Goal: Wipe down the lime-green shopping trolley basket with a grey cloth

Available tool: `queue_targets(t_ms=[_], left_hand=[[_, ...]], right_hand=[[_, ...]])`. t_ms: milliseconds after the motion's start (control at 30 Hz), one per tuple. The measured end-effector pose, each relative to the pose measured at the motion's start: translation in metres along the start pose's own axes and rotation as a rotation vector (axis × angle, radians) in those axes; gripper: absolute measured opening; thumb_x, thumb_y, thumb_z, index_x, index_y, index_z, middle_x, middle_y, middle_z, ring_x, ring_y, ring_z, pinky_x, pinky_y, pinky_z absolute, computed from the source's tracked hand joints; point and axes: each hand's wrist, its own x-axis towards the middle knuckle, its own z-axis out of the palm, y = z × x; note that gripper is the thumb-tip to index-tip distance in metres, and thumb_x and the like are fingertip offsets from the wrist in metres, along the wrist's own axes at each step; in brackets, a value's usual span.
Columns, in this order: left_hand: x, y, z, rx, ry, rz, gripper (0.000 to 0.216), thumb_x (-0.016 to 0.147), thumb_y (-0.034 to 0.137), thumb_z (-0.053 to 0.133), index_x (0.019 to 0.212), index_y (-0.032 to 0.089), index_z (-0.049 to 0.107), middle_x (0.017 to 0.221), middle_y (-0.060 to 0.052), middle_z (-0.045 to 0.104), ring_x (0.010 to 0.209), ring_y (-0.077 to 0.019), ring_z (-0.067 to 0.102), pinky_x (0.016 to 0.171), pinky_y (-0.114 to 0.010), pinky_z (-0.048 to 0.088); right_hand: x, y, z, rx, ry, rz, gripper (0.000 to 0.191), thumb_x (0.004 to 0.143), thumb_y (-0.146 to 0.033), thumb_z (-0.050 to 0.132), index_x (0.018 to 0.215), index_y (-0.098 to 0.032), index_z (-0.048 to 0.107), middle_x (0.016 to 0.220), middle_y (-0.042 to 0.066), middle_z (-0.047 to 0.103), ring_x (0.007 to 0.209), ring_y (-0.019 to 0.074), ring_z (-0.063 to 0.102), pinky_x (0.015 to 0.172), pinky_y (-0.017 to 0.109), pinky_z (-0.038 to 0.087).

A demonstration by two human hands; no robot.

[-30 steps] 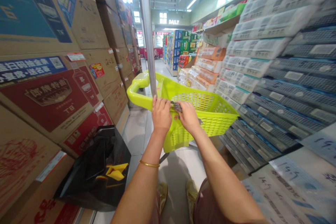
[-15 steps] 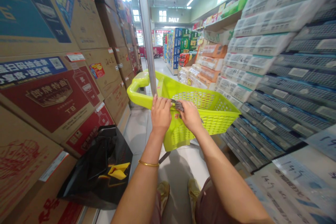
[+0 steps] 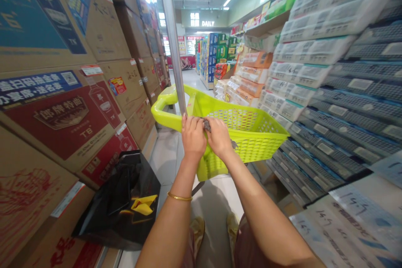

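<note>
A lime-green plastic shopping basket point(image 3: 254, 140) with a thick looped handle point(image 3: 163, 106) stands in the aisle in front of me. My left hand point(image 3: 193, 136) is closed on the basket's near rim, next to a grey metal pole point(image 3: 174, 54). My right hand point(image 3: 220, 138) is closed beside it, pinching a small dark object point(image 3: 206, 124) that lies against the rim between both hands. What that object is I cannot make out. A gold bangle point(image 3: 179, 196) sits on my left wrist.
Stacked cardboard cartons point(image 3: 63, 109) wall the left side, with a black bag point(image 3: 125, 201) on the floor against them. Wrapped tissue packs point(image 3: 329, 75) fill the right shelves. The tiled aisle point(image 3: 194, 79) runs ahead toward more stacked goods.
My right hand has slid left along the rim, closer to my left hand, taking the small dark object with it. The basket has barely shifted.
</note>
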Motion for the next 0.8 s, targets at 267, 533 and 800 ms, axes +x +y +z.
queue_targets(t_ms=[267, 533, 800], left_hand=[[0.000, -0.001, -0.008, -0.040, -0.048, 0.008, 0.027, 0.089, 0.021, 0.033, 0.092, 0.018, 0.060, 0.096, -0.004, 0.062, 0.102, -0.0195, 0.050, 0.110, -0.046, 0.021], [0.000, 0.003, -0.006, -0.031, -0.062, 0.042, 0.027, 0.090, 0.022, 0.033, 0.096, 0.016, 0.059, 0.097, -0.005, 0.061, 0.103, -0.0195, 0.049, 0.110, -0.044, 0.022], [0.000, 0.010, -0.004, -0.066, -0.008, -0.016, 0.030, 0.091, 0.026, 0.031, 0.087, 0.017, 0.059, 0.091, -0.005, 0.061, 0.099, -0.0191, 0.050, 0.110, -0.047, 0.020]], right_hand=[[-0.004, 0.009, -0.001, -0.051, -0.031, -0.027, 0.035, 0.085, -0.020, 0.038, 0.118, -0.015, 0.051, 0.112, 0.011, 0.059, 0.102, 0.0241, 0.049, 0.091, 0.038, 0.037], [-0.011, 0.044, -0.011, -0.016, -0.007, -0.032, 0.031, 0.084, -0.024, 0.044, 0.112, -0.014, 0.054, 0.109, 0.012, 0.061, 0.101, 0.0235, 0.052, 0.089, 0.038, 0.040], [-0.002, 0.006, -0.001, -0.006, 0.031, -0.016, 0.033, 0.089, -0.025, 0.033, 0.113, -0.013, 0.054, 0.110, 0.012, 0.061, 0.101, 0.0226, 0.051, 0.090, 0.037, 0.037]])
